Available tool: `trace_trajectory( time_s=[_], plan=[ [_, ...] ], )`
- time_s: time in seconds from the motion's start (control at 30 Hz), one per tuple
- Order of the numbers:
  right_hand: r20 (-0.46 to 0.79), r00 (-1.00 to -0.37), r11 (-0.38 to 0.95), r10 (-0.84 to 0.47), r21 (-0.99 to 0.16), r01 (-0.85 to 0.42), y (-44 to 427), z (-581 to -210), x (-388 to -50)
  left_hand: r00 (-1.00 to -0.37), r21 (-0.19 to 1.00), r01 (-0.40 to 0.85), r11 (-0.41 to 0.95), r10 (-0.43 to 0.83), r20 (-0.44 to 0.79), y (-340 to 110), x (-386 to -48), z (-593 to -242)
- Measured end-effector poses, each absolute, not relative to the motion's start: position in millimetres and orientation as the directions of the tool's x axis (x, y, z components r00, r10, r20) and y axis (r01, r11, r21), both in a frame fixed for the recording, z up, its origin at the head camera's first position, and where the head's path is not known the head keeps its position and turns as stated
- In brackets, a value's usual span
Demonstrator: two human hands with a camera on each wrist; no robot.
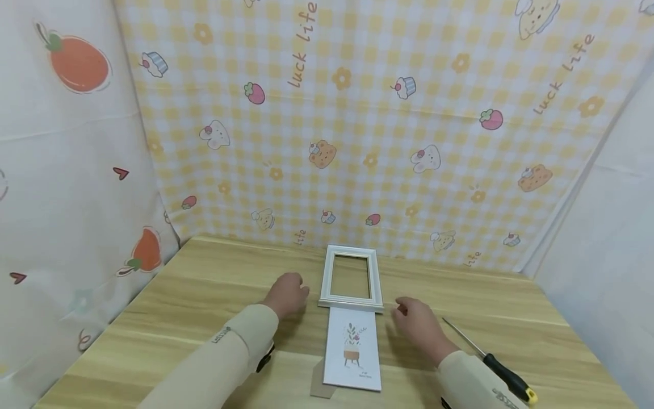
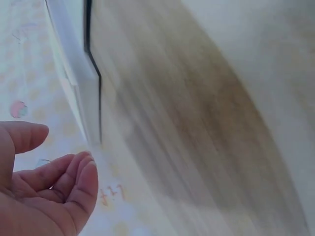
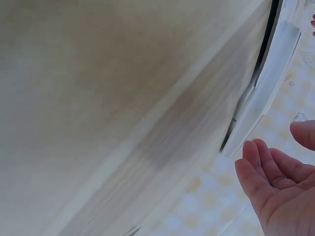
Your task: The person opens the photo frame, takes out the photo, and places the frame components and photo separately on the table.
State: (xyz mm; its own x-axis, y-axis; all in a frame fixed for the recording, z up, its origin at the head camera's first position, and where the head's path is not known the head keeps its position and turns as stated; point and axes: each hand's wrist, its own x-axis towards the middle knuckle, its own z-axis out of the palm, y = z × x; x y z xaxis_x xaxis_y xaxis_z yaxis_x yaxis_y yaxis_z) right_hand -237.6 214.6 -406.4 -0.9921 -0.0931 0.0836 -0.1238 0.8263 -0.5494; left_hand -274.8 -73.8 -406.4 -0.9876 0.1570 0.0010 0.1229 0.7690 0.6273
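A white picture frame with an open middle lies on the table, and the table shows through it. Just in front of it is a white card printed with a potted plant, its top edge meeting the frame's lower bar. My left hand hovers to the left of the frame, fingers loosely curled around nothing. On the other side, my right hand is likewise loosely curled and apart from the frame. Both wrist views show the frame's side edge beyond the fingertips.
A screwdriver with a black and yellow handle lies to the right of my right hand. Under the card's lower left corner a brown flap sticks out. A checked cloth hangs behind the wooden table, with white cloth at both sides.
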Motion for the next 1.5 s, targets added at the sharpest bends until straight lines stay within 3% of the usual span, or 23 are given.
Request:
trace_trajectory(
  time_s=[0.57,1.1,1.5],
  plan=[
    [0.084,-0.986,0.869,-0.146,-0.465,-0.169,210,-409,-204,-0.954,0.599,0.249,0.761,0.3,0.015,-66,-236,-398],
    [0.033,-0.982,0.872,-0.187,-0.455,-0.182,203,-410,-189,-0.94,0.639,0.238,0.731,0.339,-0.038,-57,-206,-404],
    [-0.043,-0.978,0.89,-0.205,-0.425,-0.168,192,-414,-191,-0.941,0.619,0.212,0.757,0.33,-0.081,-42,-205,-421]
  ],
)
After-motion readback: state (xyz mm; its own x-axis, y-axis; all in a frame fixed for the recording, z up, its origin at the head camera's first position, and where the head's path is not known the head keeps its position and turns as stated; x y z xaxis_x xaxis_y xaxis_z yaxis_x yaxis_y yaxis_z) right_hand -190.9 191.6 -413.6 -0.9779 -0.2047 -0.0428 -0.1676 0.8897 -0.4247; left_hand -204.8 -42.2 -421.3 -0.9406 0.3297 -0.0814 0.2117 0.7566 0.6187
